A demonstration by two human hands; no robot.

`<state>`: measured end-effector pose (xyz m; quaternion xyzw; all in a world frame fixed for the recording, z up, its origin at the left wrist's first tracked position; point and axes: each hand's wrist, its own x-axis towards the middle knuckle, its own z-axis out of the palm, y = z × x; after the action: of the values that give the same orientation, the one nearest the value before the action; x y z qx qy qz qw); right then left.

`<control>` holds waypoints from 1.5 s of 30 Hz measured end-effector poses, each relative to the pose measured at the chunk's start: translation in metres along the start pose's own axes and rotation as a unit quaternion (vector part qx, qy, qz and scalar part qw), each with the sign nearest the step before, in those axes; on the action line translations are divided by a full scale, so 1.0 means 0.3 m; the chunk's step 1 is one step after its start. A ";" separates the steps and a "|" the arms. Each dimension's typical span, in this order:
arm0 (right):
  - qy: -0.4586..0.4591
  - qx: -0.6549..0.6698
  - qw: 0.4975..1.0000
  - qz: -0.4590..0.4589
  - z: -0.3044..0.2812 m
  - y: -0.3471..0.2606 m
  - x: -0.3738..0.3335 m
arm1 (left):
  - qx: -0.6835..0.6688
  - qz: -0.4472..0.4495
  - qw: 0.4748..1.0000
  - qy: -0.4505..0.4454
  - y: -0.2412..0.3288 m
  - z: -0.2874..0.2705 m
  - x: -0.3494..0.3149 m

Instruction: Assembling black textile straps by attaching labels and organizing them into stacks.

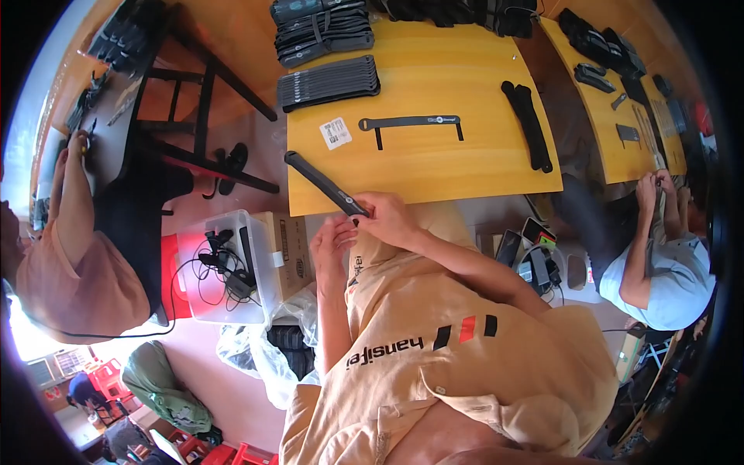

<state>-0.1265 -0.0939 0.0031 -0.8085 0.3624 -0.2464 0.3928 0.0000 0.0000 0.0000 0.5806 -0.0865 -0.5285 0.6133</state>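
Note:
A black strap [322, 182] slants across the yellow table's near left edge, its far end resting on the tabletop. My right hand [385, 220] is closed around its near end. At that same end, the curled fingers of my left hand [333, 236] pinch together; the exact grip is partly hidden. Another black strap [411, 122], with a loop at its left end, lies crosswise on the table [434, 170], and two short black strips [460, 132] extend from it toward me. Left of it lies a white label [335, 134].
Flat straps form a neat stack [329, 83] at the far left, with tied bundles [324, 35] behind. Black straps [527, 126] lie at the right edge. A clear bin [232, 267] of cables stands below left. Co-workers sit left [85, 263] and right [659, 271].

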 end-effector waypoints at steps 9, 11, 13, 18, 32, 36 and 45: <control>-0.011 0.282 0.956 0.085 -0.238 -0.108 -0.075 | -0.057 0.019 0.988 -0.144 0.109 0.168 -0.029; 0.075 0.175 0.981 -0.044 -0.277 -0.108 -0.091 | -0.058 0.022 0.988 -0.144 0.131 0.193 -0.055; 0.050 0.152 0.986 -0.055 -0.319 -0.140 -0.105 | -0.058 0.027 0.987 -0.144 0.135 0.217 -0.070; 0.045 0.100 0.989 -0.097 -0.349 -0.149 -0.122 | -0.061 0.048 0.988 -0.133 0.127 0.259 -0.088; 0.012 0.156 0.987 -0.020 -0.394 -0.133 -0.138 | -0.010 0.065 0.987 -0.147 0.132 0.304 -0.115; -0.030 0.349 0.933 0.081 -0.383 -0.100 -0.136 | -0.024 0.060 0.983 -0.170 0.125 0.304 -0.112; 0.099 -0.032 0.980 -0.170 -0.367 -0.157 -0.144 | 0.001 0.058 0.986 -0.153 0.117 0.291 -0.091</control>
<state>-0.2099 -0.0903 0.0993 -0.8420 0.2647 -0.3763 0.2818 -0.0554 -0.0419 0.0693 0.4874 -0.2135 -0.5748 0.6216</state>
